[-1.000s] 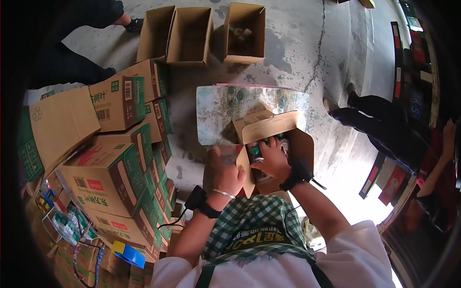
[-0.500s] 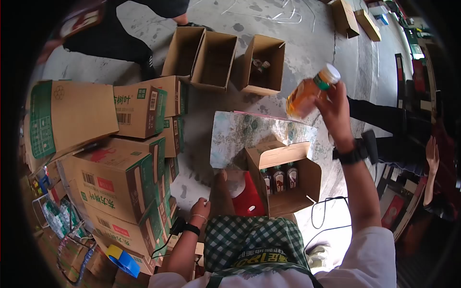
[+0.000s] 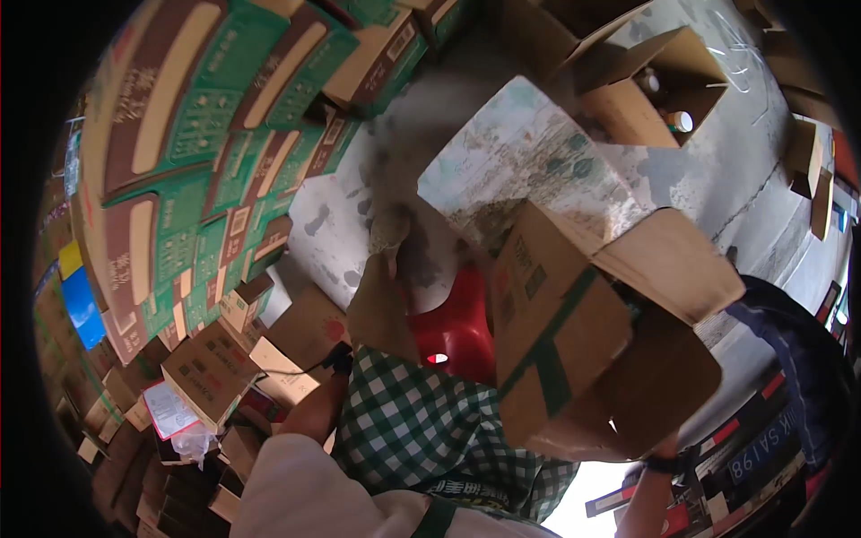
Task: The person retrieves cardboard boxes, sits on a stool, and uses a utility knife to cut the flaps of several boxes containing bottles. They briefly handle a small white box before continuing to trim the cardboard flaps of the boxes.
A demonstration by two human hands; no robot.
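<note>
An open cardboard carton stands close in front of me, its flaps up and its inside in shadow. My right hand is at the near right side of this carton; only a small part shows above the wristband, and its fingers are hidden. My left forearm reaches down beside my checked apron, with a black strap at the wrist; the left hand itself does not show. A red plastic stool is beside the carton. No bottle can be seen in either hand.
Stacked drink cartons rise on the left. A stained board lies beyond the near carton. Farther back, another open box has bottles with pale caps in it. A person's dark-clothed limb is at the right.
My view has swung left and closer to the carton stack. My right hand has come down from holding up an amber bottle to the carton's side. A white-capped bottle now shows in the far box.
</note>
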